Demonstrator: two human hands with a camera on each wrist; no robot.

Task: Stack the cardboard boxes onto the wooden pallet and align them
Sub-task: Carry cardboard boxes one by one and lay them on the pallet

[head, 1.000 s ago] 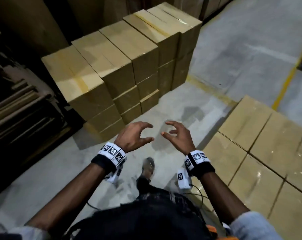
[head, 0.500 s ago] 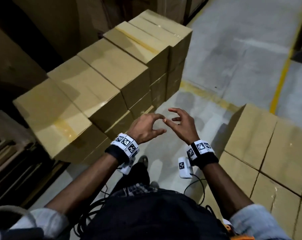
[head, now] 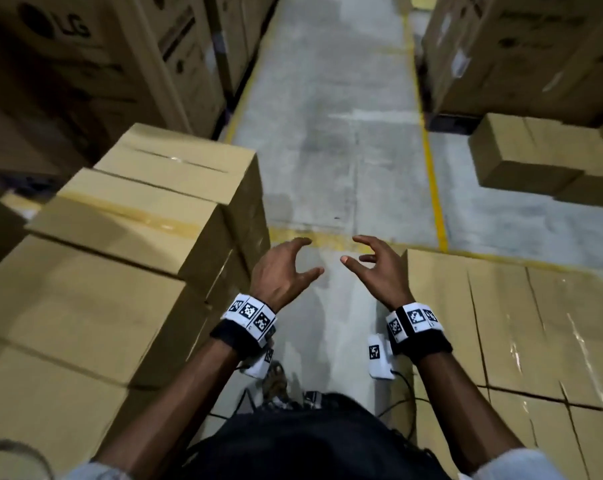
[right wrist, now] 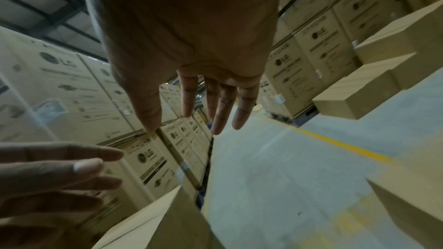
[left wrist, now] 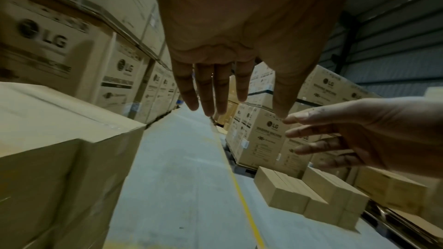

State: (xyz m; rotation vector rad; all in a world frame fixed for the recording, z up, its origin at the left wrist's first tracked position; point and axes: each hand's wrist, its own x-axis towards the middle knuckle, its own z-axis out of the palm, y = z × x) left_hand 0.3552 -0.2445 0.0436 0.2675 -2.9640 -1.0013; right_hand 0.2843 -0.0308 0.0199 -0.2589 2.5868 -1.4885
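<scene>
LG-printed cartons (head: 85, 57) both sides, grey concrete floor (head: 334, 116) w/ yellow lines (head: 433, 188)

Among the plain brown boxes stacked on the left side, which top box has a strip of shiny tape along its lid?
The second top box from the far end: a glossy tape strip crosses its lid. The end box beyond it shows only a thin dark seam.

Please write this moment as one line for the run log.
left hand: open, holds nothing | right hand: open, holds nothing | stacked boxes: at left | flat box layer: at right | no box touched
</scene>
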